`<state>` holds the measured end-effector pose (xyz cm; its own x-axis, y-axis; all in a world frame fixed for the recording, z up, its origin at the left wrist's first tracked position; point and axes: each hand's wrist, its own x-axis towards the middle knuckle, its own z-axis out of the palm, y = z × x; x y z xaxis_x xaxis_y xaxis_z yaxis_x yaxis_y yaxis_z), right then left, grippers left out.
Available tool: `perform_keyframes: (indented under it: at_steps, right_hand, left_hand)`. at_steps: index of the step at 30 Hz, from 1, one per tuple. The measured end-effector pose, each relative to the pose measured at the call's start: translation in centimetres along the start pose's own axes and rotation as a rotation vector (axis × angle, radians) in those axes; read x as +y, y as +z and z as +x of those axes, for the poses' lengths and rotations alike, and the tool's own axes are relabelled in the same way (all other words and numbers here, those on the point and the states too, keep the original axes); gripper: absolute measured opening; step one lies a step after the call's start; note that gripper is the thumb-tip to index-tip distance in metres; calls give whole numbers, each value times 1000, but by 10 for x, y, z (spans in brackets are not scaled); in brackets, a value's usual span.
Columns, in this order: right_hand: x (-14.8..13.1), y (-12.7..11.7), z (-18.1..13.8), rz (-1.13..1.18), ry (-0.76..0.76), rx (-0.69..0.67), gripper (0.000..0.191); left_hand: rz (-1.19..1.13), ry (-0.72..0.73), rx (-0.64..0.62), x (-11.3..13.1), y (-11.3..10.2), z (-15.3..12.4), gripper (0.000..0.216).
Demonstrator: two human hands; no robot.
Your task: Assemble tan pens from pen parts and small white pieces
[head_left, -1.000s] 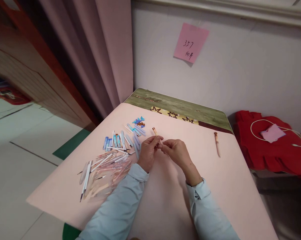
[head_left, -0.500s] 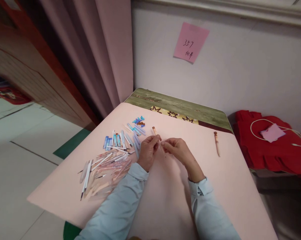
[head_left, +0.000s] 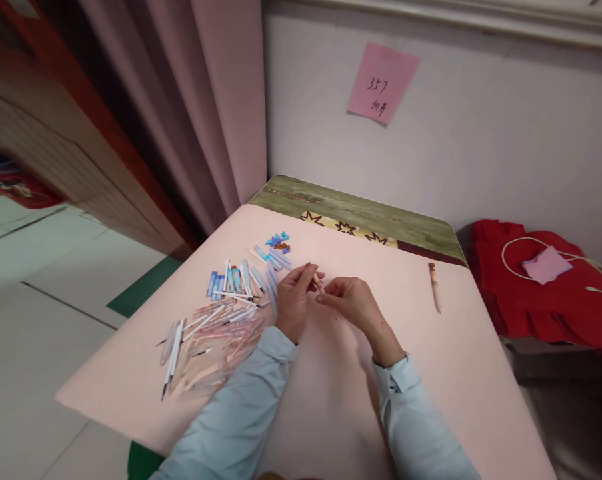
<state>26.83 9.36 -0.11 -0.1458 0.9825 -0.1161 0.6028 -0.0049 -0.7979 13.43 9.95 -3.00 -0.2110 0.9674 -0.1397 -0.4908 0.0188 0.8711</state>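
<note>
Over the middle of the table, my left hand [head_left: 291,300] is closed around a pen [head_left: 317,283] with a brown top end. My right hand [head_left: 355,303] pinches the same pen lower down, near its pale end. The fingers cover most of it, so how its parts join is hidden. Left of my hands lie pen parts: several blue printed tubes [head_left: 213,285], a heap of clear and pinkish barrels [head_left: 208,357], and white refills with dark tips [head_left: 173,360]. Small blue and brown caps [head_left: 281,245] lie behind them. A whole-looking pen with a brown top [head_left: 435,288] rests to the right.
A pale pink cover [head_left: 311,413] lies over the table, whose green wood-patterned far edge [head_left: 361,207] meets the wall. A pink curtain [head_left: 231,100] hangs at the far left. To the right, a red cloth [head_left: 511,293] carries a white cable and a pink paper pad [head_left: 545,265].
My left fingers have shifted up the pen and now cover most of its brown end. My right hand has drawn slightly left, closer to the left one, with its fingers on the lower part.
</note>
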Motion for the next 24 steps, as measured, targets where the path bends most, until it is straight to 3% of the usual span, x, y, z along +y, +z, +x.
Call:
perform_keyframes:
  at_steps: [11, 17, 24]
  right_hand:
    - [-1, 3, 1, 125, 21, -30, 27]
    - [5, 3, 4, 328, -7, -15, 35]
    - [5, 1, 3, 195, 25, 8, 32]
  left_hand:
    - [-124, -98, 19, 0, 1, -2, 37]
    - [-59, -134, -137, -4, 1, -4, 28]
    - [19, -94, -136, 2, -3, -1, 26]
